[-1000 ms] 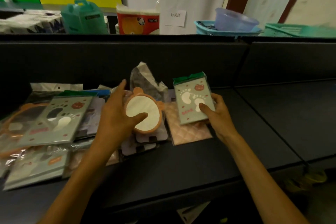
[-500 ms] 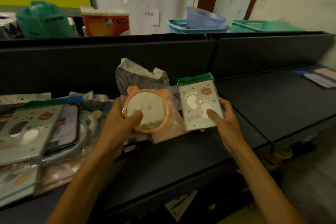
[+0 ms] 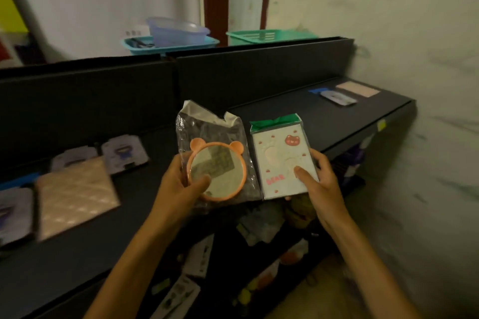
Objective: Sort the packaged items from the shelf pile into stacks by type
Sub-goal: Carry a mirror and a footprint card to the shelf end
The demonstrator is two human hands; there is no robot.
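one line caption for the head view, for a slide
Left hand holds a bagged orange bear-ear mirror, right hand a footprint card pack, above the dark shelf.

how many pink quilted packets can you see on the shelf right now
2: one pink quilted packet lies at the shelf's left, another at its far right end. More may sit out of view.

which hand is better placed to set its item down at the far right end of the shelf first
Right. The right hand with the footprint card pack is on the side nearer the two packs lying there; the left hand holds the bear-ear mirror farther away.
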